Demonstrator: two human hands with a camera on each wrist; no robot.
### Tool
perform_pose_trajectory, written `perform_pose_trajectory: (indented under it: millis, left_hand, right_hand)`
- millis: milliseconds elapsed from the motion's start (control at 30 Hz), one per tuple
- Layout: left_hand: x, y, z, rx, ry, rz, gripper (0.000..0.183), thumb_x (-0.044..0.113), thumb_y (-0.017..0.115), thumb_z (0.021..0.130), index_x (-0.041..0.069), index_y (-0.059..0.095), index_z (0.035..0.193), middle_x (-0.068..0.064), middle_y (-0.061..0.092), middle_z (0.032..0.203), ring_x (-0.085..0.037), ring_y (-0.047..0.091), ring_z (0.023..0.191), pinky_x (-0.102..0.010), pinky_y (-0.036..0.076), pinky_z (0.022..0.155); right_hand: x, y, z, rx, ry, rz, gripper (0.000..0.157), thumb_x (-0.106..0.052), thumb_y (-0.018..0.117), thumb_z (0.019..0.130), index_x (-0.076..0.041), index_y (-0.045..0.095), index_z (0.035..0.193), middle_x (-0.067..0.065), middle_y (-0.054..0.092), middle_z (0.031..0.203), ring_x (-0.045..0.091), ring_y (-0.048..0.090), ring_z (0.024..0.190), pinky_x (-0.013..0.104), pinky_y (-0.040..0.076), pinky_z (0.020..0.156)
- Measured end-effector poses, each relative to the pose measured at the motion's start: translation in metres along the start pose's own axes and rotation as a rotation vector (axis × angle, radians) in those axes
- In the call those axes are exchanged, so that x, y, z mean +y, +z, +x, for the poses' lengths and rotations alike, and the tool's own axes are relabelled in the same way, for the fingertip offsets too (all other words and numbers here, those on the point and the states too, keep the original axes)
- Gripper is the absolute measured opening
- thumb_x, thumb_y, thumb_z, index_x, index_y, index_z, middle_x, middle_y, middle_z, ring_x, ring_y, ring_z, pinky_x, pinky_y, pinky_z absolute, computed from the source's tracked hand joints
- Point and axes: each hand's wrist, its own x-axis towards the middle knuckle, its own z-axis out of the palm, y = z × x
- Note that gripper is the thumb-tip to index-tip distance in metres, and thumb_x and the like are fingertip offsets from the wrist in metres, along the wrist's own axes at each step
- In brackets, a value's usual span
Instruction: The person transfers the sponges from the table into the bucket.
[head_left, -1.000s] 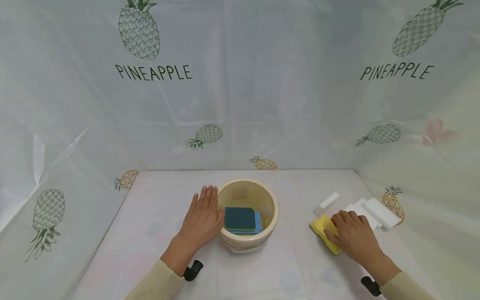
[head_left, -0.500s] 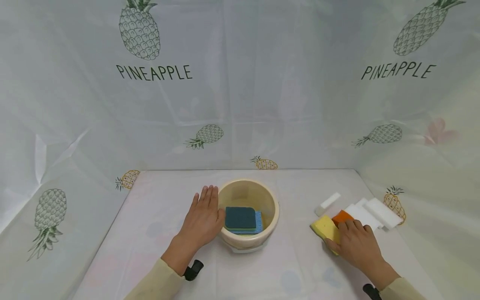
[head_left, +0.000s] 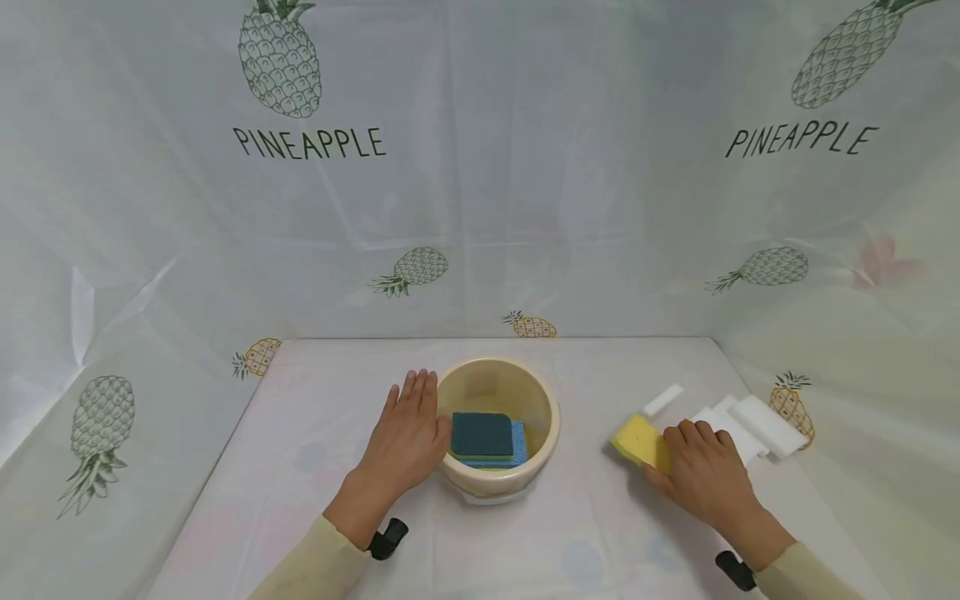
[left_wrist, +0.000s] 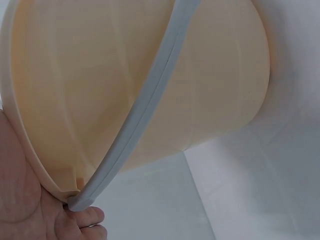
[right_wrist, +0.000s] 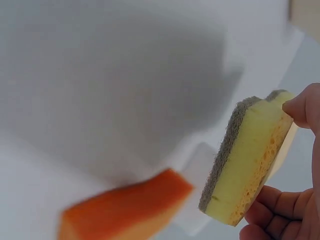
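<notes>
My right hand pinches a yellow sponge between thumb and fingers, held just above the table. In the right wrist view the sponge is tilted on edge, with a grey scouring layer along one side. Below it lies an orange sponge, mostly hidden by my hand in the head view. My left hand rests flat against the left rim of a cream bucket, fingers straight. Inside the bucket a dark green scouring sponge lies over a blue one.
Several white sponge blocks lie at the right of the table, and another white block stands apart behind the yellow sponge. The bucket's grey handle hangs down its side. Pineapple-printed sheeting surrounds the table.
My right hand has taken hold of the yellow sponge, raised it off the table and shifted it slightly left and away. My left hand and the bucket stay put.
</notes>
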Motion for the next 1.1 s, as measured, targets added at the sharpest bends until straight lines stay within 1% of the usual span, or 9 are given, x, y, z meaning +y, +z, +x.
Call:
perform_pose_trajectory:
  millis: [133,200,400,567,667,800,933,1000,1100]
  left_hand:
    - [0.0,-0.001,0.0,-0.005,-0.007,-0.006,0.067,0.032,0.04,0.11,-0.008,0.029,0.162,-0.027,0.029,0.169,-0.041,0.023,0.161,-0.061,0.021,0.129]
    - [0.001,-0.001,0.0,-0.004,-0.006,-0.013,0.066,0.031,0.041,0.11,-0.008,0.029,0.162,-0.026,0.029,0.169,-0.041,0.023,0.161,-0.061,0.02,0.129]
    - [0.001,-0.003,0.0,-0.008,-0.001,-0.001,0.065,0.029,0.043,0.11,-0.007,0.03,0.162,-0.025,0.03,0.17,-0.041,0.023,0.161,-0.061,0.02,0.129]
    - [0.0,-0.006,-0.001,-0.004,0.002,0.005,0.066,0.031,0.044,0.11,-0.007,0.03,0.162,-0.025,0.03,0.17,-0.041,0.023,0.161,-0.062,0.02,0.129]
    - [0.0,-0.007,-0.001,-0.007,0.003,0.003,0.067,0.033,0.044,0.11,-0.006,0.03,0.163,-0.025,0.029,0.17,-0.04,0.022,0.161,-0.062,0.019,0.129]
    - [-0.001,-0.008,-0.002,-0.011,0.001,-0.004,0.067,0.034,0.044,0.111,-0.005,0.029,0.163,-0.024,0.029,0.171,-0.039,0.021,0.162,-0.062,0.017,0.13]
    - [-0.002,-0.008,-0.002,-0.014,0.001,0.015,0.068,0.036,0.042,0.111,-0.005,0.029,0.164,-0.023,0.029,0.171,-0.039,0.021,0.162,-0.063,0.017,0.13]
    - [-0.003,-0.008,-0.002,-0.016,0.001,0.031,0.068,0.037,0.042,0.111,-0.004,0.029,0.164,-0.023,0.028,0.171,-0.039,0.021,0.162,-0.063,0.017,0.13]
    - [-0.003,-0.009,-0.002,-0.016,0.001,0.051,0.068,0.037,0.042,0.111,-0.003,0.03,0.164,-0.022,0.028,0.171,-0.038,0.02,0.162,-0.062,0.015,0.13]
  right_hand:
    - [-0.004,-0.006,0.02,0.023,-0.03,-0.002,0.072,-0.064,0.031,0.097,0.002,0.056,0.083,0.013,0.052,0.074,0.034,0.048,0.066,0.043,0.035,0.053]
    - [-0.005,-0.008,0.03,0.037,-0.045,-0.008,0.07,-0.062,0.033,0.097,0.003,0.056,0.085,0.015,0.055,0.076,0.034,0.049,0.067,0.043,0.036,0.053]
    - [-0.005,-0.012,0.06,0.092,-0.079,-0.02,0.064,-0.059,0.041,0.093,0.003,0.056,0.088,0.018,0.057,0.08,0.037,0.051,0.069,0.043,0.037,0.054]
    - [-0.009,-0.018,0.088,0.087,-0.084,-0.002,0.062,-0.056,0.044,0.092,0.005,0.057,0.094,0.02,0.059,0.086,0.04,0.054,0.076,0.048,0.042,0.058]
    - [-0.014,-0.025,0.108,0.083,-0.086,0.014,0.058,-0.053,0.049,0.089,0.004,0.056,0.095,0.02,0.059,0.086,0.04,0.053,0.077,0.049,0.042,0.06]
    - [-0.026,-0.036,0.135,0.075,-0.083,0.027,0.055,-0.05,0.057,0.085,0.003,0.058,0.097,0.02,0.06,0.09,0.04,0.054,0.081,0.05,0.044,0.064]
    - [-0.046,-0.045,0.162,0.064,-0.092,0.053,0.055,-0.051,0.063,0.086,0.002,0.059,0.101,0.019,0.062,0.095,0.039,0.054,0.086,0.05,0.045,0.071]
    - [-0.058,-0.047,0.172,0.059,-0.111,0.075,0.054,-0.05,0.064,0.086,0.001,0.06,0.102,0.018,0.063,0.099,0.039,0.055,0.089,0.051,0.045,0.074]
    - [-0.076,-0.048,0.183,0.042,-0.162,0.1,0.054,-0.051,0.064,0.087,0.0,0.062,0.105,0.016,0.064,0.104,0.037,0.057,0.094,0.05,0.046,0.078]
